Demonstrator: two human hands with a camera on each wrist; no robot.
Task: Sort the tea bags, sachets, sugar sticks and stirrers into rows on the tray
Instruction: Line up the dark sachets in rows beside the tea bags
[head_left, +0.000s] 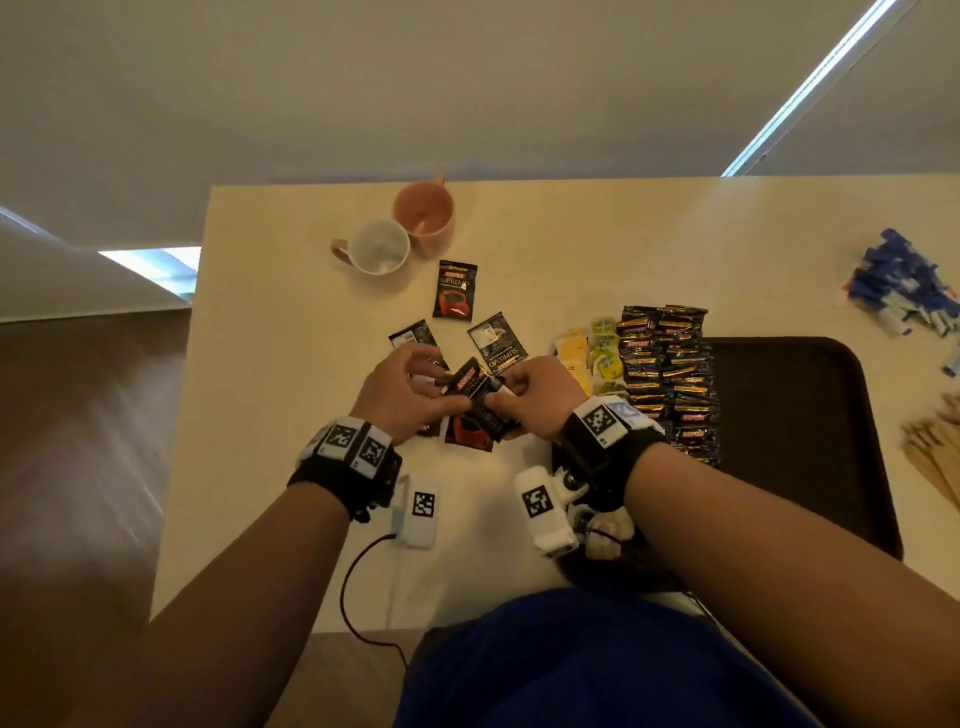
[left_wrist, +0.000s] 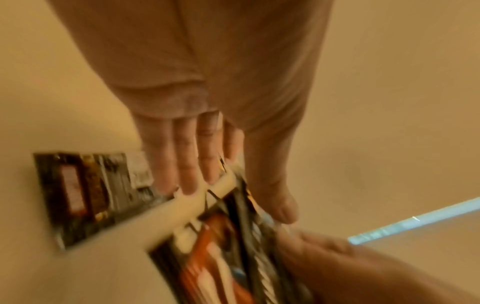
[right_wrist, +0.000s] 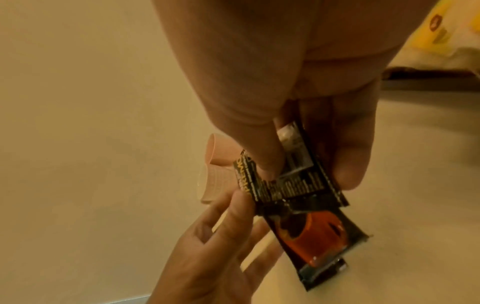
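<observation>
In the head view both hands meet over the table's middle on a small bundle of black coffee sachets (head_left: 475, 402). My right hand (head_left: 506, 389) pinches the bundle (right_wrist: 309, 230) between thumb and fingers (right_wrist: 348, 168). My left hand (head_left: 436, 382) holds the bundle's other edge (left_wrist: 223, 246), thumb on one side and fingers (left_wrist: 187, 176) on the other. Three more sachets (head_left: 456, 291) (head_left: 496, 340) (head_left: 413, 335) lie loose on the table. On the dark tray (head_left: 795, 415) stand rows of black sachets (head_left: 670, 374) and yellow tea bags (head_left: 597, 358).
A pink mug (head_left: 423, 215) and a white mug (head_left: 376, 252) stand at the table's far side. Blue sugar sticks (head_left: 904, 286) are piled at the far right, with wooden stirrers (head_left: 935, 452) at the right edge. The tray's right part is bare.
</observation>
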